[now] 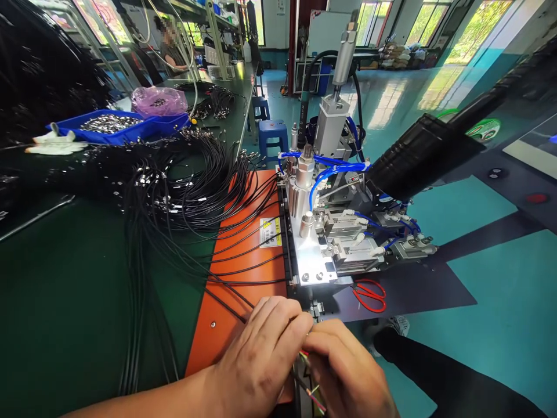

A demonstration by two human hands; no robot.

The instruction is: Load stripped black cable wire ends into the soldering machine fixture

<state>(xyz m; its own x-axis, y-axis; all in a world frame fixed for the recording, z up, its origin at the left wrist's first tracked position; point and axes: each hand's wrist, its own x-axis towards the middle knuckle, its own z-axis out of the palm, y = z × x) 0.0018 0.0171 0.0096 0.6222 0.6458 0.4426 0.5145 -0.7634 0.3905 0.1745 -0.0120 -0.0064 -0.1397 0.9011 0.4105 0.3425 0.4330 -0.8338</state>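
My left hand (267,348) is closed, its fingers curled over a black cable (230,305) at the front edge of the machine. Close against it, my right hand (348,366) is also closed, thumb and fingers pinched around thin coloured wires (303,354); the fingertips of both hands are partly hidden. Below and between the hands hangs a cable end with bared red, green and yellow wires (317,400). Just beyond my fingers stands the machine (313,255), with metal cylinders and blue air hoses. Several black cables run from it across an orange base plate (250,255).
A large bundle of black cables (191,203) lies on the green table (65,290). Behind it are blue trays (104,136) of small metal parts and a pink bag (159,103). Red-handled scissors (369,295) lie right of the machine. A person (172,49) sits far back.
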